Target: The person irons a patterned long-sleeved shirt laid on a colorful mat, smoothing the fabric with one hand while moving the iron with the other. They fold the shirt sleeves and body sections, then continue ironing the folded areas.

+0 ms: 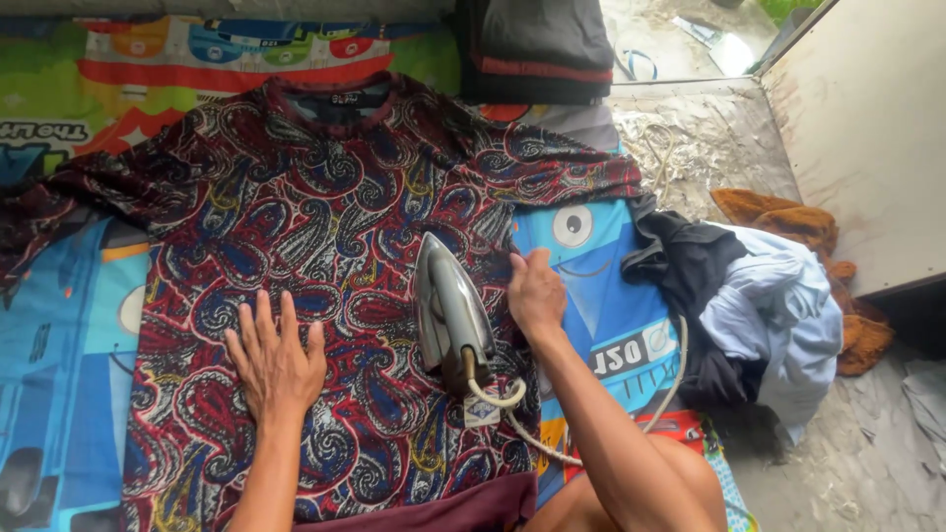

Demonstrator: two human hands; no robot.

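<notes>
We judge the ironing partly done: the shirt (325, 296) lies spread flat, front up, across the centre of the frame on a printed mat (611, 315), its lower middle looks smooth, while the sleeve at upper left is rumpled and seems left to do. Our left hand (276, 360) presses flat on the cloth with fingers spread wide, holding nothing; our right hand (535, 296) rests at the shirt's right edge, fingers curled on the fabric, just beside the iron (451, 310), which stands ungripped. The shirt is a dark red and blue paisley knit with a ribbed collar at top centre.
</notes>
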